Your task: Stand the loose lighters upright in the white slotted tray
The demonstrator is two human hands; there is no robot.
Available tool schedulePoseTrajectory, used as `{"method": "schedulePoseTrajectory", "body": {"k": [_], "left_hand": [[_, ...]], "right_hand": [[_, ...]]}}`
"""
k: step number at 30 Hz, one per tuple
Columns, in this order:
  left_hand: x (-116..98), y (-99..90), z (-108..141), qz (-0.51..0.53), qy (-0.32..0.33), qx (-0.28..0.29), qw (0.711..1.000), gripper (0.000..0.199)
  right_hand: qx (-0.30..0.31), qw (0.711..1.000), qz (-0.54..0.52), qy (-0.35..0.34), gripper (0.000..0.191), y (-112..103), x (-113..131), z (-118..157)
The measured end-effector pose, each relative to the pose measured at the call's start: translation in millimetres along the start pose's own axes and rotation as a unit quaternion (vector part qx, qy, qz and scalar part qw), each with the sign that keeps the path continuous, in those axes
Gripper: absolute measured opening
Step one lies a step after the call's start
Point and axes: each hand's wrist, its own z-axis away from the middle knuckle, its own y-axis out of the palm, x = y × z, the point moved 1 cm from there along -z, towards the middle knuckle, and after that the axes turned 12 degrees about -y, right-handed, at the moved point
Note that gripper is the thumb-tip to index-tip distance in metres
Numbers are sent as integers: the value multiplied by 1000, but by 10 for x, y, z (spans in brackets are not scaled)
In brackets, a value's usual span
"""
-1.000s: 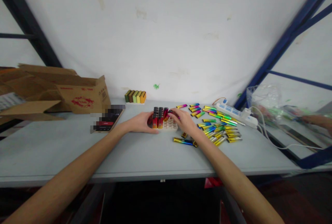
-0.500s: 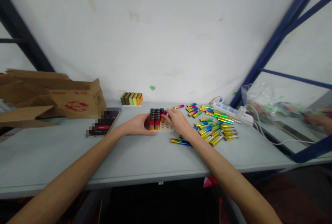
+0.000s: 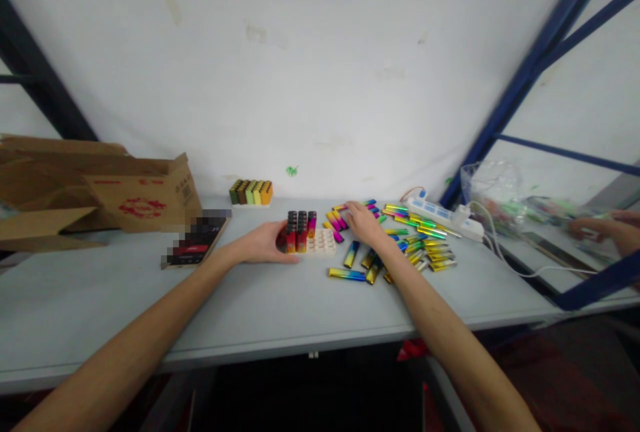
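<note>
My left hand [image 3: 270, 243] curves around the left end of a white holed tray [image 3: 323, 243], its thumb in front and fingers behind. Several red lighters [image 3: 297, 237] with black tops stand upright in the tray's left part. Beside them stands a pink-and-yellow lighter [image 3: 312, 224]. Empty holes show in the tray's right part. My right hand [image 3: 364, 222] is at the loose lighters right of the tray, its bent fingers closed on the end of a yellow-and-pink lighter [image 3: 339, 208]. Its palm and wrist hide part of the pile.
Metallic lighters [image 3: 440, 256] lie scattered on the table [image 3: 240, 319]. A filled lighter tray [image 3: 251, 193] stands near the wall. A phone [image 3: 200, 242] and cardboard box [image 3: 143, 195] are left; a power strip [image 3: 445, 217] and blue frame [image 3: 500, 132] are right. Another person's hands [image 3: 607, 229] show beyond it.
My right hand has moved from the tray to the loose lighters on the right, uncovering the tray's empty holes and the pink-and-yellow lighter standing there. My left hand stays at the tray.
</note>
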Motion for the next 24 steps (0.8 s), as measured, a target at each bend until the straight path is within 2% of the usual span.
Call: {"method": "schedulePoseTrajectory", "body": {"k": [3, 5, 12, 16, 19, 22, 24], "left_hand": [[23, 15, -14, -6, 3, 0, 1000, 76], [24, 19, -11, -7, 5, -1, 1000, 78], [-39, -1, 34, -24, -13, -3, 1000, 80], [-70, -20, 53, -23, -9, -4, 1000, 85], [-79, -29, 58, -20, -12, -3, 1000, 84], [-75, -29, 52, -21, -12, -5, 1000, 82], [-67, -25, 45, -25, -12, -4, 1000, 83]], "right_hand": [[34, 999, -6, -24, 40, 47, 30, -34], [50, 999, 1, -16, 36, 26, 84, -50], [116, 988, 32, 94, 35, -130, 258, -11], [140, 983, 39, 111, 28, -164, 243, 44], [82, 991, 14, 102, 25, -180, 193, 61], [-39, 993, -42, 99, 25, -211, 151, 42], [-119, 981, -113, 102, 27, -234, 149, 18]]}}
